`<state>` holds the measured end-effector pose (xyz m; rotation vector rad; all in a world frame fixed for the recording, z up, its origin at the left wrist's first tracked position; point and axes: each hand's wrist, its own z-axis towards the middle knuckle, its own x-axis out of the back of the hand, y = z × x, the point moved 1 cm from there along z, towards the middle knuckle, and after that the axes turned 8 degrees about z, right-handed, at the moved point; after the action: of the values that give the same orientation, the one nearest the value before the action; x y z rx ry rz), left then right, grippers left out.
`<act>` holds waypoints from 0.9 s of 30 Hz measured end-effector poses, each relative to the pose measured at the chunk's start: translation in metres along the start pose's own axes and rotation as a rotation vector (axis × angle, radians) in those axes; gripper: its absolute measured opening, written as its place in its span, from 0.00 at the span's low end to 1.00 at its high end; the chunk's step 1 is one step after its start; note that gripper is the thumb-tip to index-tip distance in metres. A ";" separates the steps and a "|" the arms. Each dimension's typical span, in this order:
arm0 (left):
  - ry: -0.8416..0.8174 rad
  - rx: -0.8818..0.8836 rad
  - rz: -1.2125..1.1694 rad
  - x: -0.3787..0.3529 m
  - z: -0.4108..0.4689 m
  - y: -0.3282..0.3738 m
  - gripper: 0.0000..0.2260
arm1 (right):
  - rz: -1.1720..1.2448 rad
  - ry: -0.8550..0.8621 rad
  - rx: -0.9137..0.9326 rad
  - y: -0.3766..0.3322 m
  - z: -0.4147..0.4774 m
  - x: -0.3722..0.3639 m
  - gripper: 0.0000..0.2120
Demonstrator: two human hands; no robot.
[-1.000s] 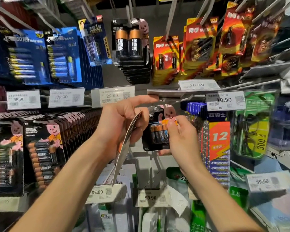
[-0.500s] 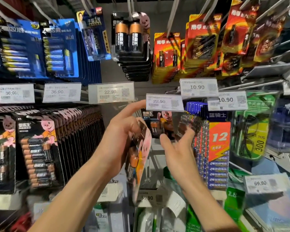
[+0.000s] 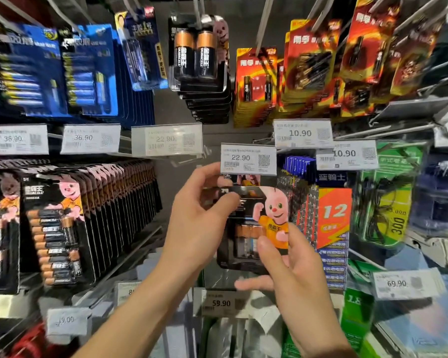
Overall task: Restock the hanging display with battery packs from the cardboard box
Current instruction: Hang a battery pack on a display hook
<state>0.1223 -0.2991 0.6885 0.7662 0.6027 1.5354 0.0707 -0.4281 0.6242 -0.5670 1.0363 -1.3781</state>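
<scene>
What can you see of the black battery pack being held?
The black cardboard battery pack, printed with a pink rabbit in orange, carries copper-topped batteries under clear plastic. It faces the camera, upright, below the white 22.90 price tag. The left hand grips its upper left; the right hand pinches its lower right.

Price tags are lining the rails; a 36.90 tag (image 3: 20, 139) and its twin (image 3: 89, 138) are sitting side by side at the left; a pale 22.90 tag (image 3: 166, 139) is hanging just right of them; a sharper 22.90 tag (image 3: 248, 159) is standing lower, mid-frame; an upper 10.90 tag (image 3: 302, 133) and a lower 10.90 tag (image 3: 346, 154) are stepping down rightward; a 59.90 tag (image 3: 221, 302) and a 69.90 tag (image 3: 405, 283) are sitting on the bottom row; a green cable pack (image 3: 388, 197) is hanging beneath the lower 10.90 tag.
</scene>
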 end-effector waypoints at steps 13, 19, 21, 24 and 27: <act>-0.029 -0.149 0.058 0.014 0.013 0.021 0.28 | 0.005 0.005 0.153 -0.001 0.030 -0.003 0.03; 0.024 -0.246 0.179 0.012 0.014 0.015 0.27 | -0.090 0.026 0.224 -0.007 0.058 -0.017 0.04; 0.048 -0.314 0.256 0.011 0.012 0.013 0.26 | -0.091 0.030 0.188 -0.001 0.061 -0.019 0.04; 0.091 -0.421 0.358 0.008 0.013 0.004 0.22 | -0.051 0.073 0.109 0.008 0.067 -0.022 0.04; 0.077 -0.415 0.415 0.002 0.018 -0.009 0.23 | -0.045 0.141 -0.002 0.016 0.076 -0.020 0.05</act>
<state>0.1416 -0.2969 0.6934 0.5319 0.1669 1.9960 0.1460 -0.4238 0.6518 -0.5028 1.1434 -1.4737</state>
